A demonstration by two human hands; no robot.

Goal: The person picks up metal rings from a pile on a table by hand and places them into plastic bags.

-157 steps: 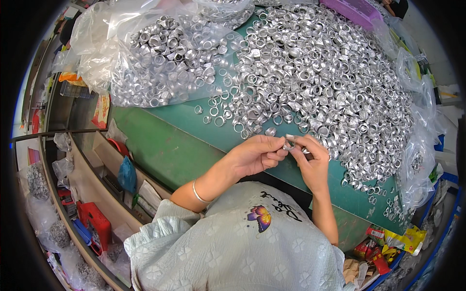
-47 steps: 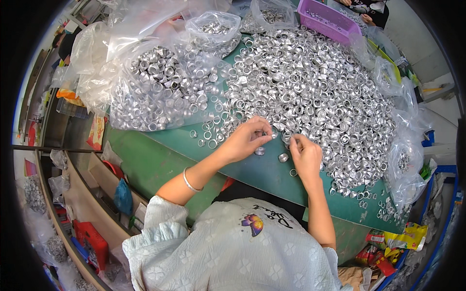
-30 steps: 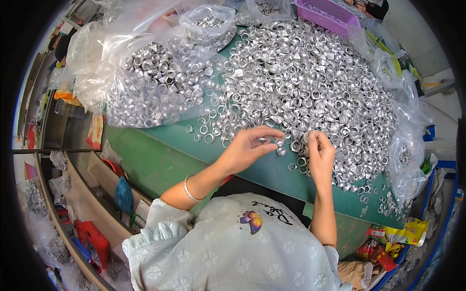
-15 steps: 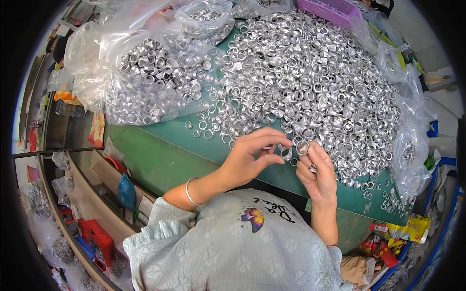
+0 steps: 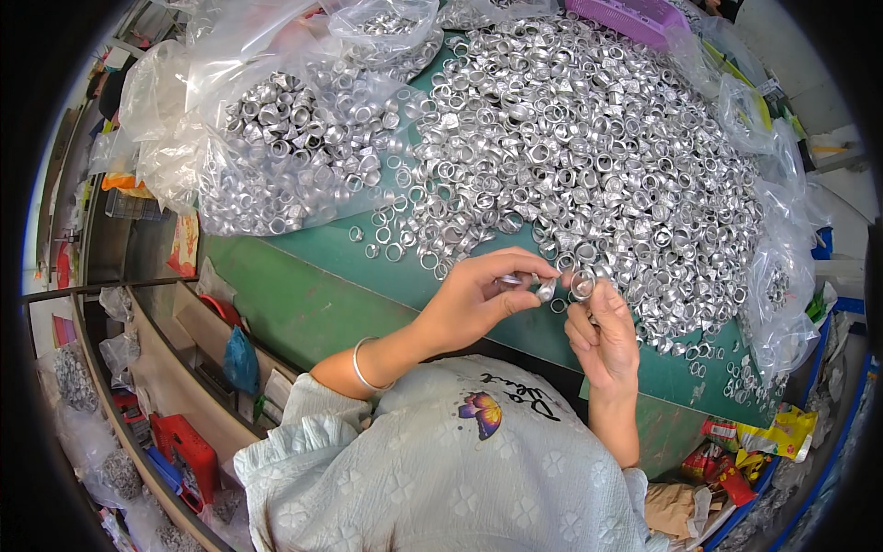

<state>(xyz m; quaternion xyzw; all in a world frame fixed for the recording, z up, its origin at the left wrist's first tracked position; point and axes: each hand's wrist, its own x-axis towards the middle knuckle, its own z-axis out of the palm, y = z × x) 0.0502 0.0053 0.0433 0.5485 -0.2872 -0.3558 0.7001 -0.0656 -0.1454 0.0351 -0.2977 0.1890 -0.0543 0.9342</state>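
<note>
My left hand (image 5: 474,299), wearing a bangle (image 5: 361,366) at the wrist, pinches a silver ring (image 5: 546,290) between thumb and fingertips. A second bit of silver metal shows inside its curled fingers. Just to the right, my right hand (image 5: 605,339) has thumb and forefinger closed on another silver ring (image 5: 582,287), its round opening facing up. The two held rings are close together but apart. Beyond both hands spreads a big heap of silver rings (image 5: 589,147) on the green table mat (image 5: 340,276).
A clear plastic bag (image 5: 276,184) full of rings lies at the left, with another bag (image 5: 386,28) behind it. A purple basket (image 5: 635,20) stands at the far edge. Crumpled plastic (image 5: 782,267) lines the right side. Shelving (image 5: 175,368) is at the lower left.
The ring in my left hand has turned, so its hoop no longer faces me openly. My right hand and its ring have shifted slightly right and nearer.
</note>
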